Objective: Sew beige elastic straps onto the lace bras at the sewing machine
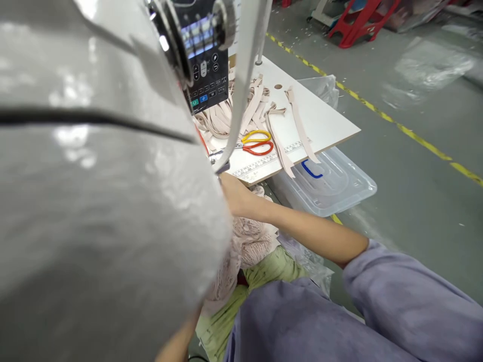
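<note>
The pale body of a sewing machine (pixel 113 211) fills the left half of the view and blocks much of the work area. My right hand (pixel 237 197) reaches in beside it at the table's front edge, its fingers hidden behind the machine. Below that hand hangs bunched pink lace fabric (pixel 254 241), draped toward my lap. Of my left arm only a strip of forearm shows at the bottom; the left hand is out of sight behind the machine. Scissors (pixel 260 143) with one yellow and one red handle lie on the white table (pixel 324 120).
Several beige fabric strips (pixel 251 108) are heaped behind the scissors, and two hang over the table's front edge. A control panel (pixel 207 75) stands by the machine. Under the table corner sits a clear lidded bin (pixel 339 181). A red stool (pixel 360 22) stands farther back.
</note>
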`<state>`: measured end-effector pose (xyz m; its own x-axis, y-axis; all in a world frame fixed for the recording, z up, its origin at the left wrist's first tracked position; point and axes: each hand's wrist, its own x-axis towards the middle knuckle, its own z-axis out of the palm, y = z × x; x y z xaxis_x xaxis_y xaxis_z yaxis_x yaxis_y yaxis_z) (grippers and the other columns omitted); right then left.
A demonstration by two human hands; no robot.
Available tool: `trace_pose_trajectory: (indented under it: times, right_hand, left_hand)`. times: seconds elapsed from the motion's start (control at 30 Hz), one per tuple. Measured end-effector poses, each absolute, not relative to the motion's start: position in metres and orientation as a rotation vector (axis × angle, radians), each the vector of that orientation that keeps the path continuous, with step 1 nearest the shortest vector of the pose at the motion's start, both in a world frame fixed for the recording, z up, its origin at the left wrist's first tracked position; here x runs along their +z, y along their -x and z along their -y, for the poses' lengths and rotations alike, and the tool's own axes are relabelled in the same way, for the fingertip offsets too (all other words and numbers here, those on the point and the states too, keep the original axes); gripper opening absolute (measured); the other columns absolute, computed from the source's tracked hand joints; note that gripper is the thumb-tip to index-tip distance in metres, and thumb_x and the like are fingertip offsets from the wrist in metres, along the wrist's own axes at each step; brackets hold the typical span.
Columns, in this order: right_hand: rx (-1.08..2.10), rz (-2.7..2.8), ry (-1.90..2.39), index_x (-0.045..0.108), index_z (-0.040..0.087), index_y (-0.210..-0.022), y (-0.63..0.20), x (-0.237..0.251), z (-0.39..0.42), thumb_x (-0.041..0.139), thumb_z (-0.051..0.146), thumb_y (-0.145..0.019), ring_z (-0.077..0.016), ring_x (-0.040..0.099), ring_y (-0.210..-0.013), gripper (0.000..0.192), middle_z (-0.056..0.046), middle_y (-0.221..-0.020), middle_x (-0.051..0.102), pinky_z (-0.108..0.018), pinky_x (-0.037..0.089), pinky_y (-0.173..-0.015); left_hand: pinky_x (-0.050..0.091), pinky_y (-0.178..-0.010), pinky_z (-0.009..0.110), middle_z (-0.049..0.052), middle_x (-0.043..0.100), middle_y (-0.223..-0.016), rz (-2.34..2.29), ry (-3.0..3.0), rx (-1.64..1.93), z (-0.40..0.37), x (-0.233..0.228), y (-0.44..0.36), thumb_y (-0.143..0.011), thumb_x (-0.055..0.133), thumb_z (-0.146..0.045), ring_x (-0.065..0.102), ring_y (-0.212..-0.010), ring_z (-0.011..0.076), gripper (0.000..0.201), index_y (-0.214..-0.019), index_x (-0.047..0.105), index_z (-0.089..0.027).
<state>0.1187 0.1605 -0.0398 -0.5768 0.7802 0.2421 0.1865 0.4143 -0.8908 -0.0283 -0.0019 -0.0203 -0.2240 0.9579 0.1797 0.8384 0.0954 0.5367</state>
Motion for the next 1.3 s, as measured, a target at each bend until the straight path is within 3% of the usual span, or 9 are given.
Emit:
trace_pose_trajectory:
  times: [0.47,0.63,0.97,1.3]
  right_hand:
    - [0.974,1.967,0.761,0.059,0.017,-0.085,-0.118,-0.051,-0.157,0.058,0.016,-0.085,-0.0140,0.054,-0.089,0.001,-0.003,-0.098,0.058,-0.025,0.040,-0.077]
    - [0.984,1.945,0.796,0.060,0.017,-0.087,-0.118,-0.053,-0.157,0.060,0.014,-0.083,-0.0154,0.053,-0.090,0.005,-0.003,-0.098,0.058,-0.025,0.039,-0.074]
    - [0.966,1.943,0.768,0.059,0.017,-0.086,-0.124,-0.054,-0.158,0.059,0.012,-0.082,-0.0155,0.053,-0.087,0.006,-0.003,-0.098,0.056,-0.028,0.039,-0.076]
    - [0.986,1.890,0.667,0.051,0.018,-0.079,-0.128,-0.057,-0.158,0.054,0.011,-0.081,-0.0142,0.051,-0.082,0.007,-0.002,-0.096,0.053,-0.027,0.040,-0.076]
  left_hand:
    - [0.041,-0.051,0.022,0.003,0.073,-0.078,-2.394,-1.817,0.935,0.007,-0.024,0.025,-0.090,0.059,-0.038,0.066,-0.064,0.0142,0.022,-0.099,0.070,-0.020]
    - [0.038,-0.048,0.022,-0.003,0.058,-0.055,-2.349,-1.720,0.877,0.003,-0.020,0.019,-0.090,0.056,-0.035,0.055,-0.048,0.0113,0.022,-0.075,0.063,-0.020]
    - [0.044,-0.055,0.021,-0.001,0.067,-0.067,-2.336,-1.761,0.935,0.000,-0.028,0.017,-0.088,0.061,-0.038,0.060,-0.056,0.0118,0.019,-0.085,0.066,-0.020]
    - [0.048,-0.065,0.025,0.001,0.065,-0.075,-2.346,-1.690,0.929,0.003,-0.030,0.018,-0.087,0.062,-0.041,0.064,-0.068,0.0163,0.024,-0.098,0.064,-0.021]
